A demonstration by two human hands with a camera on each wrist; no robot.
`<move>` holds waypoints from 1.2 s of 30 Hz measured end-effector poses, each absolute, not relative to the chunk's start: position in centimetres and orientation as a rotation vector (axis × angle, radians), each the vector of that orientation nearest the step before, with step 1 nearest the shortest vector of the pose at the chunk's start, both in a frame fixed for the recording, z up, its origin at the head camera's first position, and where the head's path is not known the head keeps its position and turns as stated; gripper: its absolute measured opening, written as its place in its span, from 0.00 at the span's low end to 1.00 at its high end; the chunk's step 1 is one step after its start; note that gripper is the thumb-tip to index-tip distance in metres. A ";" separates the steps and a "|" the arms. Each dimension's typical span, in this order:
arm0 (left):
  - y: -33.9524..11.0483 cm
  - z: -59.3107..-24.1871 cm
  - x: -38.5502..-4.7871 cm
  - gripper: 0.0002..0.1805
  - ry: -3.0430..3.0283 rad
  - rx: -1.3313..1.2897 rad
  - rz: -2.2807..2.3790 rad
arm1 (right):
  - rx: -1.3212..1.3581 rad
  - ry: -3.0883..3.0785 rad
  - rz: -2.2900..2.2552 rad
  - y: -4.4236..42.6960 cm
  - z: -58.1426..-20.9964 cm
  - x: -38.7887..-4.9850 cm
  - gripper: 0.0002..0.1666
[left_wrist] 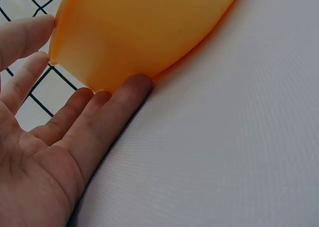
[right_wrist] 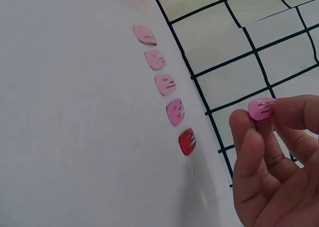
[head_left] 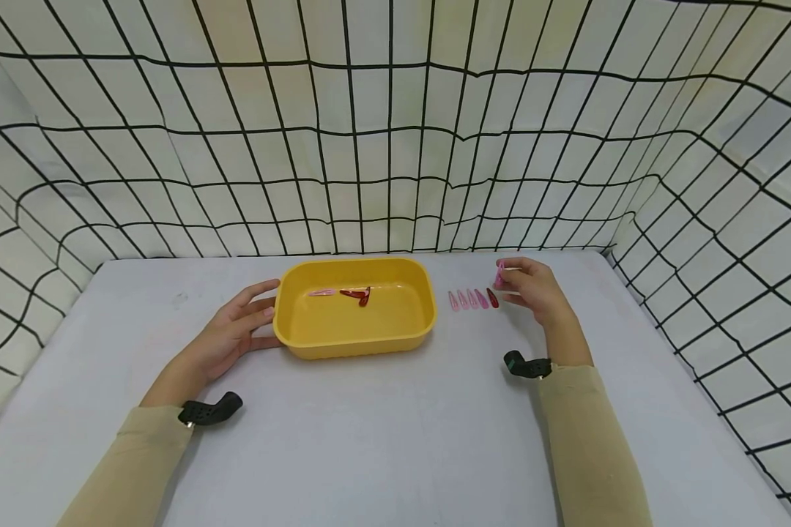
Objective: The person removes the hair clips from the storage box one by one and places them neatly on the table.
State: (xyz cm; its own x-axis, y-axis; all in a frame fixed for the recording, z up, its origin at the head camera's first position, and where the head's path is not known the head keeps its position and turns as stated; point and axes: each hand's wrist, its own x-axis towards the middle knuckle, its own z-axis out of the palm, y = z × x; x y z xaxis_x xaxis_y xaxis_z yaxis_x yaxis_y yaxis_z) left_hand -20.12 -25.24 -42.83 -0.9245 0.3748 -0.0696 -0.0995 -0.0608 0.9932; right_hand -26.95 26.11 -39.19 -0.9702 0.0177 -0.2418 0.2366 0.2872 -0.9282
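Note:
My right hand [head_left: 534, 290] pinches a pink snap hair clip [right_wrist: 260, 109] above the table. Just left of it, a row of hair clips lies on the white surface: several pink ones [head_left: 472, 298] and a dark red one [head_left: 493, 298] at the right end. My left hand [head_left: 232, 326] touches the left side of a yellow tray [head_left: 395, 322], its fingers spread and fairly straight against the wall. Inside the tray lie a pink clip [head_left: 321, 293] and a few red clips [head_left: 364, 298], partly overlapping.
A white-covered table [head_left: 369, 432] carries everything. Black grid netting [head_left: 389, 132] over pale cloth stands behind the table and along both sides. A black strap [head_left: 526, 365] sits on the right wrist, another black strap [head_left: 209, 410] on the left.

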 end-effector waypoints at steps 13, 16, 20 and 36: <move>-25.2 -42.7 -20.0 0.30 1.906 0.282 2.044 | 0.276 2.558 -1.396 27.2 -40.7 -27.0 0.22; -25.2 -42.7 -20.0 0.29 1.898 0.285 2.049 | 0.268 2.571 -1.373 27.3 -40.8 -27.0 0.22; -25.2 -42.7 -20.0 0.29 1.892 0.290 2.054 | 0.269 2.602 -1.325 27.5 -40.8 -26.9 0.21; -25.2 -42.6 -19.9 0.29 1.904 0.286 2.047 | 0.210 2.687 -1.210 27.4 -41.1 -27.0 0.20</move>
State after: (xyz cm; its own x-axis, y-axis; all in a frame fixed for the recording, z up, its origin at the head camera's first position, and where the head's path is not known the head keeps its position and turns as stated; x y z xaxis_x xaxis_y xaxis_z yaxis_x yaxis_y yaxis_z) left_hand -19.89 -25.19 -42.61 -0.9255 0.3711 -0.0761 -0.1027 -0.0524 0.9933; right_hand -26.96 27.45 -41.10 -0.9725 0.0523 -0.2270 0.2046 0.6576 -0.7251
